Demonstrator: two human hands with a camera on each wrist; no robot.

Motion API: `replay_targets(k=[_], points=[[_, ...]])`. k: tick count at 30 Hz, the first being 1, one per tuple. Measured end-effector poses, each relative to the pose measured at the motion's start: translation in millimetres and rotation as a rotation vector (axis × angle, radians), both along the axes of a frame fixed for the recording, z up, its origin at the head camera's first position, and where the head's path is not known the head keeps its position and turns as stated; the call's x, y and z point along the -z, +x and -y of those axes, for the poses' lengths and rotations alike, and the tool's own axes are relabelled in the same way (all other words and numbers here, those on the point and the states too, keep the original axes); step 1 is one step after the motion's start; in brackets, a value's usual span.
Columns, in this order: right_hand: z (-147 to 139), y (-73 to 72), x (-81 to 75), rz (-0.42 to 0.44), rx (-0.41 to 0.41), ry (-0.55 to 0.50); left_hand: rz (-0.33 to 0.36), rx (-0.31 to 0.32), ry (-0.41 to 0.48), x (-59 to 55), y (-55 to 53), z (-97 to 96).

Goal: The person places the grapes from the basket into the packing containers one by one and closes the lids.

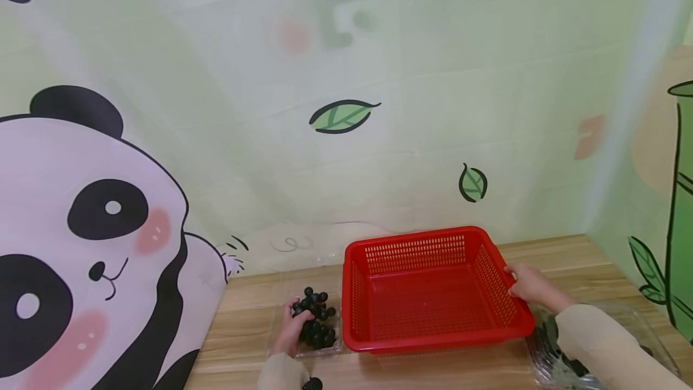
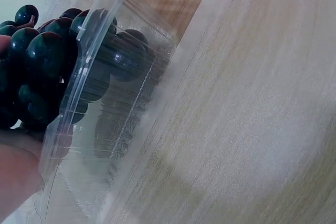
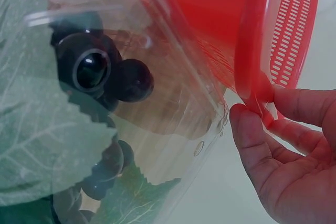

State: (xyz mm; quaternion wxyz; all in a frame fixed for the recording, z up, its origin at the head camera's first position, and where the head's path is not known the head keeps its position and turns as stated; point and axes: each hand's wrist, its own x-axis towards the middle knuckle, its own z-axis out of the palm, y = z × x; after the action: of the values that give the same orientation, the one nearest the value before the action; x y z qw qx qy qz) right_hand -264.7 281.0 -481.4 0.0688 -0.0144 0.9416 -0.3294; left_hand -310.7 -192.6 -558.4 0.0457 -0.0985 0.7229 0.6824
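Observation:
At the left of the head view, my left hand (image 1: 292, 327) grips a bunch of dark grapes (image 1: 318, 334) in a clear plastic box (image 1: 337, 345). The thumb lies over the grapes. From the left wrist view, the grapes (image 2: 46, 56) heap above the rim of the clear box (image 2: 79, 85), and only a little of the hand shows. A red plastic basket (image 1: 422, 303) with slotted walls sits at the middle, its floor bare. My right hand (image 1: 533, 286) pinches the basket's right rim between thumb and fingers, as the right wrist view shows at the red rim (image 3: 254, 51).
A second clear plastic container (image 1: 639, 324) lies under my right forearm. Dark grapes (image 3: 131, 80) and green leaves (image 3: 52, 124) show through it. A small dark round thing (image 1: 312, 383) is by my left sleeve. Behind the wooden table (image 1: 238, 318) hangs a panda-printed cloth (image 1: 260, 137).

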Motion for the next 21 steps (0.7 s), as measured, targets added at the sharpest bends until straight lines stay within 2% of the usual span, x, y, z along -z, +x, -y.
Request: replay_targets(k=[14,21], points=[[0.0,0.3,0.8,0.004,0.005,0.001,0.035,-0.042,-0.074,4.8,-3.2,6.1],[-0.5,-0.1,0.6,0.003,0.002,0.006,-0.007,-0.071,-0.114,6.8,-3.8,6.6]])
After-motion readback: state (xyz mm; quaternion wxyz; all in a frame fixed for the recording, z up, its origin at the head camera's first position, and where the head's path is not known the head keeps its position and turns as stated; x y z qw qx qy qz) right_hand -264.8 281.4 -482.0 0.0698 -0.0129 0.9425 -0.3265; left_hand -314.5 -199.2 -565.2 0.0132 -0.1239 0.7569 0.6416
